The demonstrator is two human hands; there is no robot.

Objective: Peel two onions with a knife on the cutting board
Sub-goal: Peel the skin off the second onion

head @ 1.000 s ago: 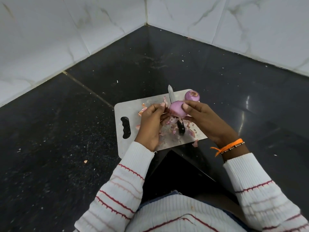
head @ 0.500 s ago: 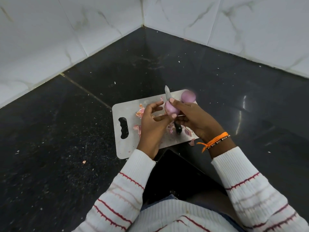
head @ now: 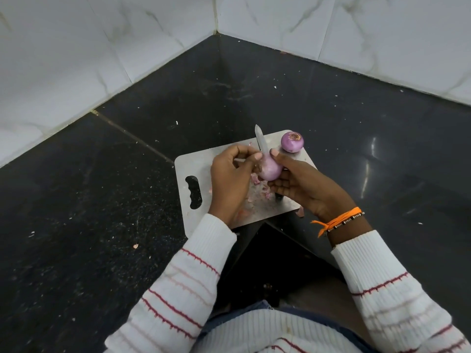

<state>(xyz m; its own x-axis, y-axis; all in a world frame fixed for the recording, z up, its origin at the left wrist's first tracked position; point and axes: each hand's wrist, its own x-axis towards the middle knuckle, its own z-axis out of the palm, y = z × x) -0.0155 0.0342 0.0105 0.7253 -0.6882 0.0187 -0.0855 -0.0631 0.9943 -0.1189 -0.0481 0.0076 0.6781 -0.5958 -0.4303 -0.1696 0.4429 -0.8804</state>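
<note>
Head view: peeled purple onion [head: 270, 170] held above the steel cutting board [head: 193, 164], cupped in the right hand [head: 300, 186], whose fingers curl under it with the thumb on top. Left hand [head: 230, 179] touches the onion's left side, fingers curled, pinching a thin pale strip. Knife [head: 261, 141] lies on the board, blade pointing away, handle mostly hidden beneath the hands. Second onion [head: 292, 141] sits at the board's far right corner. Peel scraps [head: 257, 192] litter the board, which rests on a black table [head: 102, 200].
</note>
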